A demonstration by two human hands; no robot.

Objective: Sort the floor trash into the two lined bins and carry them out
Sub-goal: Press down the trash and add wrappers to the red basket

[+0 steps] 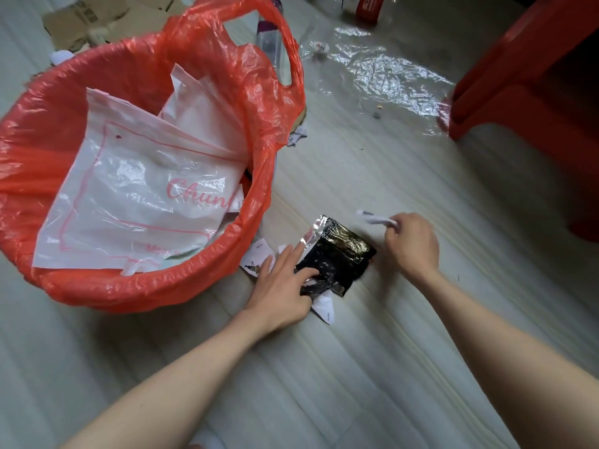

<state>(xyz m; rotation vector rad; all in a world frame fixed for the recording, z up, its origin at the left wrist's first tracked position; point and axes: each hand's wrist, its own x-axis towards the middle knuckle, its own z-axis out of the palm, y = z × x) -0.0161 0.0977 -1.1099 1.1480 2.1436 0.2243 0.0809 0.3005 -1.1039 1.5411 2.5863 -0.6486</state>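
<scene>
A bin lined with a red plastic bag (155,286) fills the left of the view; white plastic bags with pink print (142,202) lie inside it. On the floor just right of the bin lies a black and silver foil pouch (340,254) among white paper scraps (257,256). My left hand (282,286) lies on the pouch's near left corner, fingers stretched over pouch and scraps. My right hand (411,244), just right of the pouch, pinches a small white paper scrap (376,218).
A crumpled clear plastic sheet (382,72) lies on the floor at the back. Behind the bin are a clear bottle (269,40) and flattened cardboard (97,17). A red plastic stool (531,76) stands at the right. A red-labelled wrapper (369,8) lies at the top.
</scene>
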